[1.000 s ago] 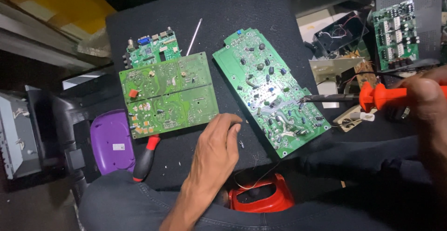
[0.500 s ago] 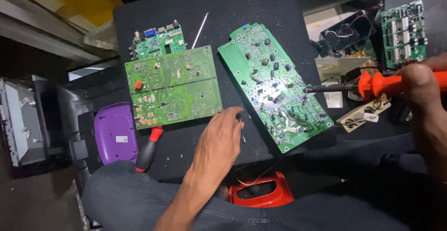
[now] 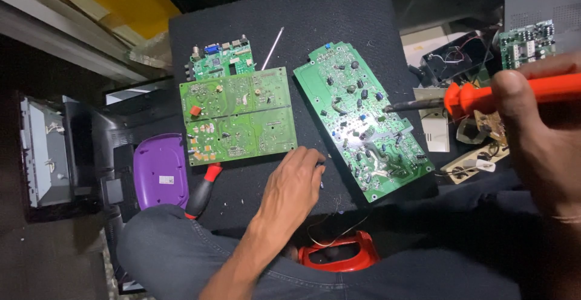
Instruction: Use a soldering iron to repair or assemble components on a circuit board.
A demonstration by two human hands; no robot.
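My right hand (image 3: 538, 130) grips an orange-handled soldering iron (image 3: 484, 97) whose dark tip hovers at the right edge of a long green circuit board (image 3: 360, 118) lying slanted on the black mat (image 3: 327, 16). My left hand (image 3: 290, 188) rests on the mat just left of that board's lower end, fingers curled with the tips pinching something small I cannot make out. A second, squarer green board (image 3: 239, 115) lies to the left of my left hand, with a smaller connector board (image 3: 219, 58) above it.
A red-and-black screwdriver (image 3: 203, 188) and a purple case (image 3: 158, 170) lie at the mat's lower left. A thin metal rod (image 3: 272, 48) lies between the boards. A red object (image 3: 339, 254) sits by my knees. More boards and wired parts (image 3: 526, 43) crowd the right side.
The view has shifted so everything sits slightly lower and right. My left hand stays near the long board's lower end; the soldering iron stays at the board's right edge.
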